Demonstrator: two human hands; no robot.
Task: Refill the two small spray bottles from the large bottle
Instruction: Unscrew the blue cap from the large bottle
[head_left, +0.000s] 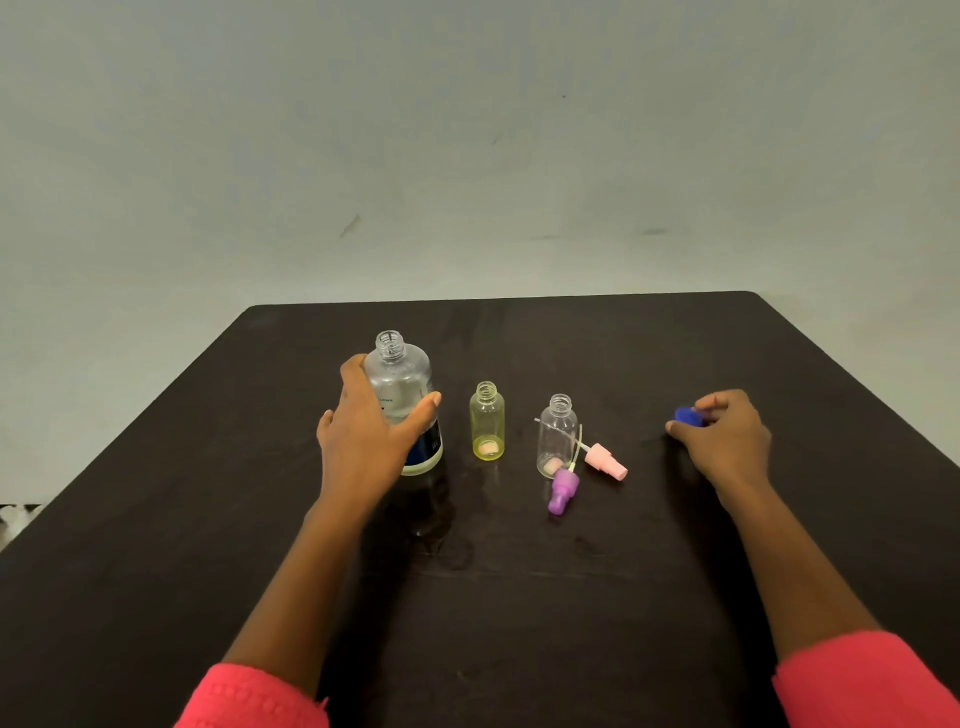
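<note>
Grip on the left: the left hand (363, 436) wraps the large bottle (400, 374) around its middle, thumb on the near right side and fingers curled round the far left. Over on the right, the right hand (727, 436) pinches the blue cap (687, 415) low at the desk (519, 597); whether the cap touches the surface, I cannot tell.

Between the 2 hands stand the yellow bottle (487, 426) and the clear bottle (557, 436), both uncapped and looking almost empty. The pink spray head (605, 460) and purple spray head (563, 488) lie on their sides just beside the clear one.

Trouble ahead, as I judge it: the large bottle's mouth is wide and the small necks are narrow, so a fast tilt would send liquid over the desk. The small bottles look light and nobody holds them; a nudge from the big bottle's neck would topple 1. The thin dip tubes lie near the clear bottle and could snag a passing hand.

Orientation: the large bottle stands upright, long axis vertical, open mouth up. Both small bottles match it, mouths up.
</note>
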